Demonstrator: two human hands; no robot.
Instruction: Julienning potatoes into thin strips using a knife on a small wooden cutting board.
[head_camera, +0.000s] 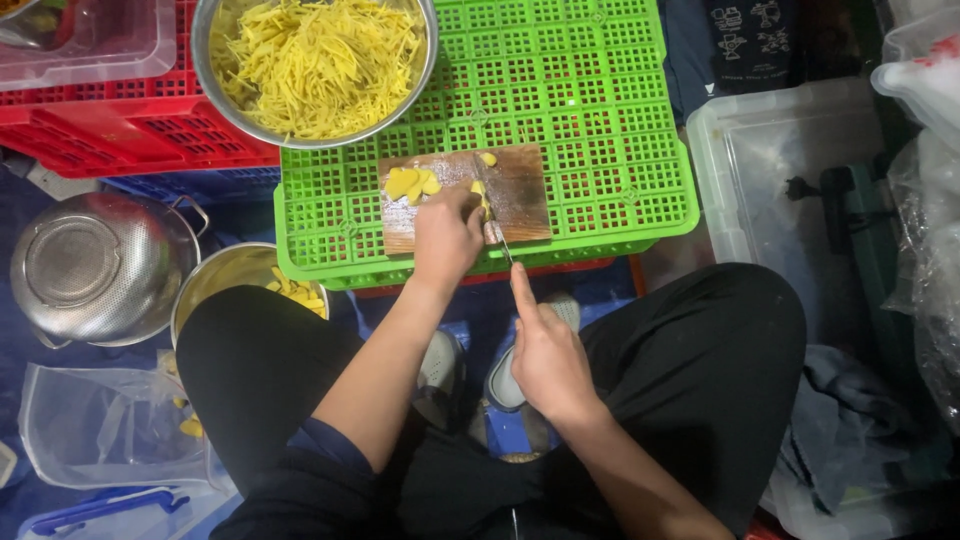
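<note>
A small wooden cutting board (520, 195) lies on an upturned green plastic crate (580, 100). Yellow slices (411, 183) sit on the board's left part. My left hand (447, 238) presses down on a yellow piece (481, 189) at the board's middle, fingers curled over it. My right hand (545, 350) grips a knife (497, 235), index finger stretched along its back; the blade meets the piece beside my left fingers. The knife handle is hidden in my palm.
A steel bowl (205, 60) of yellow shreds stands at the crate's far left corner. A steel colander (100, 265) and a pot (215, 275) with yellow pieces sit at my left. Red crates (130, 130) lie behind them. Clear plastic tubs (790, 170) and bags stand at the right.
</note>
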